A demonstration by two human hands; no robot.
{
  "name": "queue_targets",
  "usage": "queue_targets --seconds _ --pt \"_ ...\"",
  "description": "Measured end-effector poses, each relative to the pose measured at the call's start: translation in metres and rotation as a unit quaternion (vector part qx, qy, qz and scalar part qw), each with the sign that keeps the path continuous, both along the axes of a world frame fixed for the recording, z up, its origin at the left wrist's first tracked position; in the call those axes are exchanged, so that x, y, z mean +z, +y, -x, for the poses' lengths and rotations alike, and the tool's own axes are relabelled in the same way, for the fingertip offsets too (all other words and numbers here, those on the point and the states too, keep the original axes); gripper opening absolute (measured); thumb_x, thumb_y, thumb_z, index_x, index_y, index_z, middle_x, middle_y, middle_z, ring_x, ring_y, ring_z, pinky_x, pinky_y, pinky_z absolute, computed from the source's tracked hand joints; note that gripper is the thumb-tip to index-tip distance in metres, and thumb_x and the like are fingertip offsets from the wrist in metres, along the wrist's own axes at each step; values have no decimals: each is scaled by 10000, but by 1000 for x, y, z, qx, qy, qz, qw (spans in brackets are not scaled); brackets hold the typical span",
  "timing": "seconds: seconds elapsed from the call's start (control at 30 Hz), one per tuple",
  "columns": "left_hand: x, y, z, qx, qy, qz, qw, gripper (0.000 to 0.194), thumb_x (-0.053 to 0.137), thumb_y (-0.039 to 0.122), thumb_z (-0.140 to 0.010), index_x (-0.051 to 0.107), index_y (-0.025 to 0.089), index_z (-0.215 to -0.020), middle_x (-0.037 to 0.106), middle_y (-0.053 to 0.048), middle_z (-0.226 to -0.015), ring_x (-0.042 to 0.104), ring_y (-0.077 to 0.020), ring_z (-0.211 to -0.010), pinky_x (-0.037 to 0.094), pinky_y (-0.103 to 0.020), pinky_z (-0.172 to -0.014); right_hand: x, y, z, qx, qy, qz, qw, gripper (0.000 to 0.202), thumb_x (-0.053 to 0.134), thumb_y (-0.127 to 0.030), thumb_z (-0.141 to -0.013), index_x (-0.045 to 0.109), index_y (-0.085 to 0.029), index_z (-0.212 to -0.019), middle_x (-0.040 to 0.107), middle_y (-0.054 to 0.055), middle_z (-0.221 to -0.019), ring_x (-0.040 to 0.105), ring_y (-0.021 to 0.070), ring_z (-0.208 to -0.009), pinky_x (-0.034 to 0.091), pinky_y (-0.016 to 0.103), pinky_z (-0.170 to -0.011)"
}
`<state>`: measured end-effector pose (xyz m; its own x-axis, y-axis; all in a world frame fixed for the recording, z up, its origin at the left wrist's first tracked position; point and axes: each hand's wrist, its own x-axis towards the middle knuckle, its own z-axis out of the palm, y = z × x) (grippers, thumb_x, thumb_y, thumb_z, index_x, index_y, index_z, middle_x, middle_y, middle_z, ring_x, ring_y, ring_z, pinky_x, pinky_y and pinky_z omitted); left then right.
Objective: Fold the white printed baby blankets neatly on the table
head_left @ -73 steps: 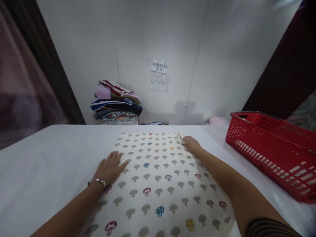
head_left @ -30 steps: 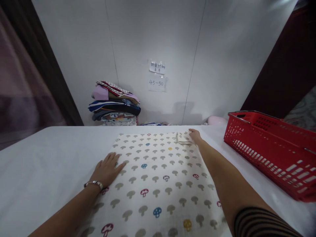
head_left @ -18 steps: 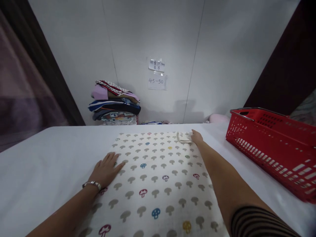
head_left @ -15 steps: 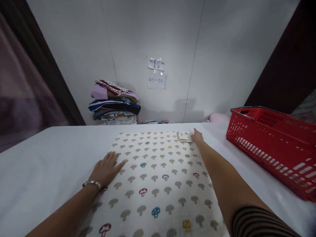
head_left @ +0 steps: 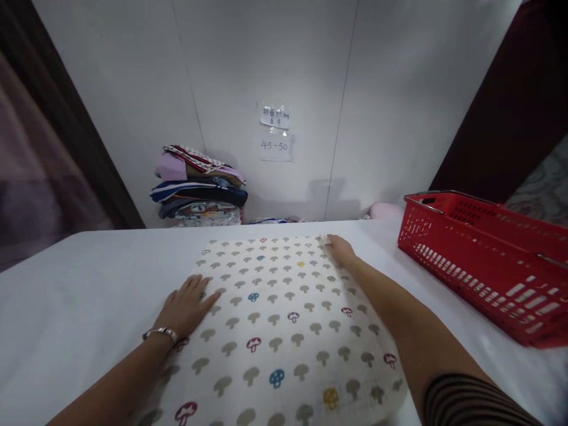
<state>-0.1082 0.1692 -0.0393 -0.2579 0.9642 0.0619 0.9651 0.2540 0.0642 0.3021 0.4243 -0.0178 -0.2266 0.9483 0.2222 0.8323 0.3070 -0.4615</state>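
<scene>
A white cloth (head_left: 275, 307) printed with grey and coloured mushrooms lies spread in front of me. Flat on its left edge rests my left hand (head_left: 189, 305), fingers stretched and thumb apart, with a bracelet on the wrist. My right hand (head_left: 341, 248) reaches to the far right corner, its fingers closed on the cloth there; the fingertips are partly hidden. Along the right side, the cloth's edge is lifted and rounded near my forearm.
The cloth lies on a white-covered table (head_left: 89, 284). A red plastic basket (head_left: 479, 266) stands at the right. Behind the far edge are a stack of folded fabrics (head_left: 199, 189) and a pink item (head_left: 385, 210). Paper notes (head_left: 276, 133) are taped on the wall.
The small turned-over flap at the far right corner no longer shows; my right hand has shifted slightly left there. The cloth's right side has risen near my forearm. My left hand stays flat.
</scene>
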Motion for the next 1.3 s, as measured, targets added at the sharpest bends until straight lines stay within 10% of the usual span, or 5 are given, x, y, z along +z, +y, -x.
queue_targets --seconds 0.37,1.0,1.3 --pt "4 -2 -2 -5 -3 11 1000 661 262 546 -853 435 170 -1369 321 -119 -1493 195 -300 -1400 249 -520 -1073 6 42 -22 -157 14 79 984 352 576 -236 -779 654 -157 -1113 644 117 -1158 589 244 -1074 454 297 -873" --pt "4 -1 -2 7 -8 12 1000 684 272 553 -847 400 164 -1395 293 -114 -1507 188 -301 -1403 260 -515 -1074 -7 38 -13 -173 -18 79 982 282 518 -348 -830 679 -166 -974 684 125 -978 628 247 -931 477 302 -746" --pt "5 -3 -2 -10 8 18 1000 642 244 556 -860 434 218 -1372 324 -95 -1494 189 -283 -1405 256 -504 -1077 -8 36 -8 -165 -38 68 983 399 482 -189 -831 585 -172 -1216 621 159 -1141 583 264 -1054 468 354 -842"
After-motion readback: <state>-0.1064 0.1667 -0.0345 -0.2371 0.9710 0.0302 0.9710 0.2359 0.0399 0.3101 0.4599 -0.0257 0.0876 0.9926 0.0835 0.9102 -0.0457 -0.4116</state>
